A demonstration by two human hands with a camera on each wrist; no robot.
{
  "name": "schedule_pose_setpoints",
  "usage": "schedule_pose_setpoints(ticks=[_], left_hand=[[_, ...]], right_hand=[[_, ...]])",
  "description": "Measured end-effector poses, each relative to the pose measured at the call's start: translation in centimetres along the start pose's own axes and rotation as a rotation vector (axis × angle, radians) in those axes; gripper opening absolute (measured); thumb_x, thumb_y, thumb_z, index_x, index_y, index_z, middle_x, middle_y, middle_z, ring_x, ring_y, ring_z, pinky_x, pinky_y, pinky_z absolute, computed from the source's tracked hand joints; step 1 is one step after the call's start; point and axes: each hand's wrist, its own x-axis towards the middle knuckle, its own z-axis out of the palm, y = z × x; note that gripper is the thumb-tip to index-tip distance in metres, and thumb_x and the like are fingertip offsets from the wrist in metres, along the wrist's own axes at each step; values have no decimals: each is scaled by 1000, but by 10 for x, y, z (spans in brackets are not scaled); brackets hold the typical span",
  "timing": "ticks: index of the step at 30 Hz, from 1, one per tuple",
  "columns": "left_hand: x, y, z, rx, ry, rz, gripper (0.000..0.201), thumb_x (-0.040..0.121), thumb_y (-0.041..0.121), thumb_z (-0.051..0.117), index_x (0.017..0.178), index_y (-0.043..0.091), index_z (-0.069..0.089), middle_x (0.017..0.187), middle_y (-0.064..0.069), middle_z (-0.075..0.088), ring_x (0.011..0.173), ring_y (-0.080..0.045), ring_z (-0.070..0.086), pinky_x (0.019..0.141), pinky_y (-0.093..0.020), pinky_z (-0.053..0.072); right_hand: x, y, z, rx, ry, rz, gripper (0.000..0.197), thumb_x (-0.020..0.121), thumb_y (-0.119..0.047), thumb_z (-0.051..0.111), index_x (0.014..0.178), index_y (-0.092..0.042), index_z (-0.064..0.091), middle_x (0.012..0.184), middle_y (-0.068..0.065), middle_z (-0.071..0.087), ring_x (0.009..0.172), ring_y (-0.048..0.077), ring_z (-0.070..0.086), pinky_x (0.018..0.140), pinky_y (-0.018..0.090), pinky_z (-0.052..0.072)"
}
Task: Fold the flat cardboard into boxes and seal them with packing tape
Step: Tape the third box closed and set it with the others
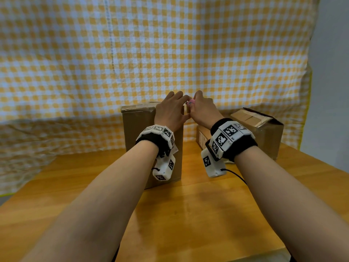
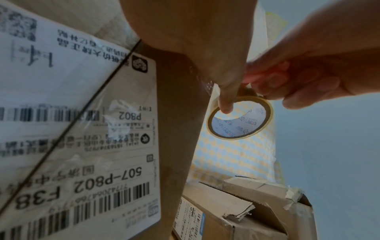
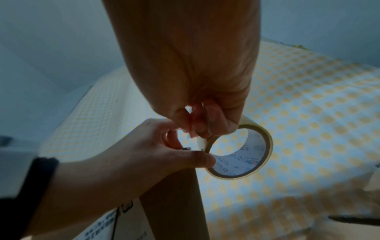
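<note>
I am holding both hands at the top right edge of the upright box, which is standing at about 12 o'clock on the table, and the step in hand, as I judge it, is freeing the tape end to seal that top. My right hand is curling its fingers round the upper rim of the tape roll, hanging it just off the box corner, while my left hand is pinching at the loose tape tab with thumb and forefinger (the tab itself is small and partly hidden). To do this well I am thinking of keeping the roll steady, pulling the tab out flat so it is not folding onto itself, and laying it centred over the flap seam before pressing down. A second box, taped but ragged, is lying at 2 o'clock, well apart.
</note>
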Motion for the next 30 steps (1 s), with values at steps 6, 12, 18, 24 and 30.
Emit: schedule_pose_setpoints(ticks=[6, 12, 18, 24, 30], left_hand=[[0, 1, -2, 7, -4, 4, 32, 91, 41, 58, 120, 30, 60, 109, 7, 59, 108, -16, 49, 61, -31, 34], [0, 1, -5, -9, -16, 18, 32, 91, 29, 53, 122, 25, 60, 109, 4, 59, 108, -18, 50, 59, -32, 33], [-1, 0, -6, -14, -15, 25, 28, 93, 23, 51, 119, 19, 61, 108, 1, 59, 107, -20, 51, 59, -32, 32], [-2, 2, -7, -2, -17, 37, 33, 91, 27, 39, 114, 17, 61, 105, 1, 58, 104, -20, 51, 58, -31, 30], [-2, 2, -8, -7, -22, 53, 48, 83, 33, 30, 117, 18, 61, 105, 1, 58, 104, -19, 50, 58, -31, 30]], right_hand=[[-2, -3, 7, -141, 75, 3, 46, 107, -19, 37, 146, -3, 21, 118, 21, 63, 112, 37, 59, 75, 37, 38], [-4, -7, 16, -240, 152, -13, 50, 104, -16, 40, 148, -4, 19, 115, 18, 65, 111, 36, 60, 73, 38, 37], [-6, -8, 18, -310, 172, -50, 44, 105, -16, 40, 145, -9, 26, 112, 16, 66, 104, 36, 62, 70, 39, 35], [-6, -6, 13, -290, 139, -90, 39, 104, -16, 41, 142, -12, 31, 106, 15, 64, 103, 36, 60, 69, 39, 35], [-5, -4, 11, -269, 113, -98, 38, 104, -18, 40, 142, -12, 33, 100, 13, 60, 105, 35, 58, 69, 39, 35]])
